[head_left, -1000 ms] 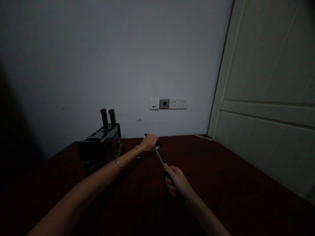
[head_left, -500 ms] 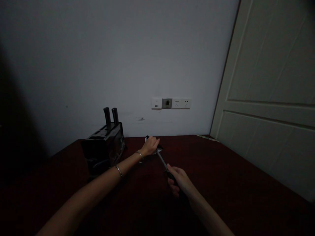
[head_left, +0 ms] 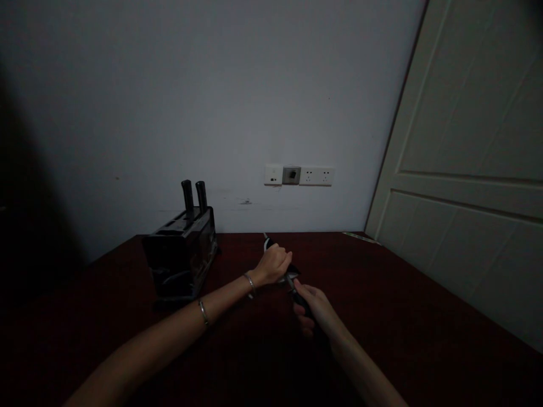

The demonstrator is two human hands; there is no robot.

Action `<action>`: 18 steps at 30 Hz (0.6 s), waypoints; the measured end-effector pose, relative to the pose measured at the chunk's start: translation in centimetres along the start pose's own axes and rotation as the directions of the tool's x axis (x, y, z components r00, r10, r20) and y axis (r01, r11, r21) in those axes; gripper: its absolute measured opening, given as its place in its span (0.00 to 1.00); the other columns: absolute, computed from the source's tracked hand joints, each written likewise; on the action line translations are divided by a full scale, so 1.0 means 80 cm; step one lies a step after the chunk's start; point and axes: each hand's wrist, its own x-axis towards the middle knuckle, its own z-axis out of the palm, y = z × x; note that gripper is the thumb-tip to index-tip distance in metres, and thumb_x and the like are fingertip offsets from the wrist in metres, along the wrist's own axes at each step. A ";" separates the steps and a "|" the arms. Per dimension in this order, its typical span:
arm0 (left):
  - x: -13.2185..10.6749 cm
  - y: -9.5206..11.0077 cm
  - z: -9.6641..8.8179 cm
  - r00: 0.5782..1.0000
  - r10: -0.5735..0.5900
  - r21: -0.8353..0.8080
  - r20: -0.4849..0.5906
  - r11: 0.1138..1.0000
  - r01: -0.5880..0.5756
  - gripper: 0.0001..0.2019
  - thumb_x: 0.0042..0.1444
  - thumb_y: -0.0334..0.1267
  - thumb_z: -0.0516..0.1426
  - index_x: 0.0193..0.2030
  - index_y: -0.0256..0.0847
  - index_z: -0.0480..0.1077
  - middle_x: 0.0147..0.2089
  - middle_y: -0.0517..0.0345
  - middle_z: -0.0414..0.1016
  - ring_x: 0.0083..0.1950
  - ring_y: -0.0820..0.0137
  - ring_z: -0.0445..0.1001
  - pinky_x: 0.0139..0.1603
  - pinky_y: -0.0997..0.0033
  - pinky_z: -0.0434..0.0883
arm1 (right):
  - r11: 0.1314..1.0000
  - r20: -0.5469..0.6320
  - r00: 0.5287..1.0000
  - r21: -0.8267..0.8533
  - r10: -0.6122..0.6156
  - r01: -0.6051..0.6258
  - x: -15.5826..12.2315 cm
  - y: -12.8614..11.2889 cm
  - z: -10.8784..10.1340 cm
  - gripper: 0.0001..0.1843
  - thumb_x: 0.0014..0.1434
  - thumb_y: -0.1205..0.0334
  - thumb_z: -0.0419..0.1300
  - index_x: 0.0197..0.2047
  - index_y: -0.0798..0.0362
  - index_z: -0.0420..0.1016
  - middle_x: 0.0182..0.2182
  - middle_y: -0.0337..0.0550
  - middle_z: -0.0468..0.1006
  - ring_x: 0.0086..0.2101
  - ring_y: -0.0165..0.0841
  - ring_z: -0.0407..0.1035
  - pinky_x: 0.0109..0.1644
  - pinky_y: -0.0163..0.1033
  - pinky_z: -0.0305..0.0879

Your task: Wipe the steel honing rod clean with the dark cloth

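A: Far left first. What's there?

B: Black box-shaped knife block (head_left: 182,257) on the dark red wooden table (head_left: 403,316), close to the back wall; two dark handles (head_left: 194,196) stick up from its rear slots.

A: Next along?

B: Left hand (head_left: 275,264), approx. mid-table, right of the block and apart from it; fingers curled tight round a small black-and-white object (head_left: 267,243), whose tip pokes out past the knuckles toward the wall; too dark to say what it is; two thin metal bangles (head_left: 250,281) on that forearm.

A: And the other hand?

B: Right hand (head_left: 314,310) just beside the left, a bit nearer the camera; fist closed on the dark handle of a slim metal tool (head_left: 291,278); the metal part runs up-left from the fist & meets the left hand's fingers; whether it touches the black-and-white object is hidden.

A: Bkgd?

B: White socket strip (head_left: 299,175) on the pale wall, above the hands; thin flat strip (head_left: 360,237) lying at the table's back right corner, too small to identify; cream panelled door (head_left: 466,169) at far right.
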 end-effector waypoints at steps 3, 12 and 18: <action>-0.001 0.020 0.004 0.997 0.074 -0.027 0.030 0.997 -0.073 0.22 0.63 0.35 0.36 0.23 0.37 0.63 0.24 0.55 0.65 0.27 0.71 0.60 0.35 0.67 0.57 | 0.999 -0.033 0.999 0.029 0.025 -0.024 0.002 -0.002 -0.002 0.23 0.46 0.41 0.58 0.24 0.51 0.55 0.08 0.27 0.59 0.06 0.21 0.48 0.07 0.28 0.47; -0.003 0.033 0.005 0.991 0.080 -0.193 0.111 0.979 -0.057 0.21 0.64 0.36 0.36 0.22 0.38 0.58 0.23 0.61 0.63 0.26 0.74 0.58 0.36 0.72 0.57 | 0.996 -0.037 0.998 0.070 0.057 -0.054 0.007 -0.004 -0.007 0.22 0.47 0.44 0.59 0.22 0.53 0.58 0.08 0.28 0.60 0.06 0.20 0.49 0.07 0.28 0.47; -0.007 0.038 -0.012 0.982 0.056 -0.315 0.179 0.949 0.003 0.20 0.64 0.38 0.36 0.22 0.39 0.56 0.24 0.62 0.61 0.29 0.74 0.59 0.36 0.74 0.57 | 0.998 0.005 1.000 0.056 0.026 -0.026 0.009 0.004 -0.011 0.22 0.46 0.43 0.59 0.22 0.53 0.58 0.08 0.28 0.59 0.06 0.21 0.50 0.08 0.28 0.46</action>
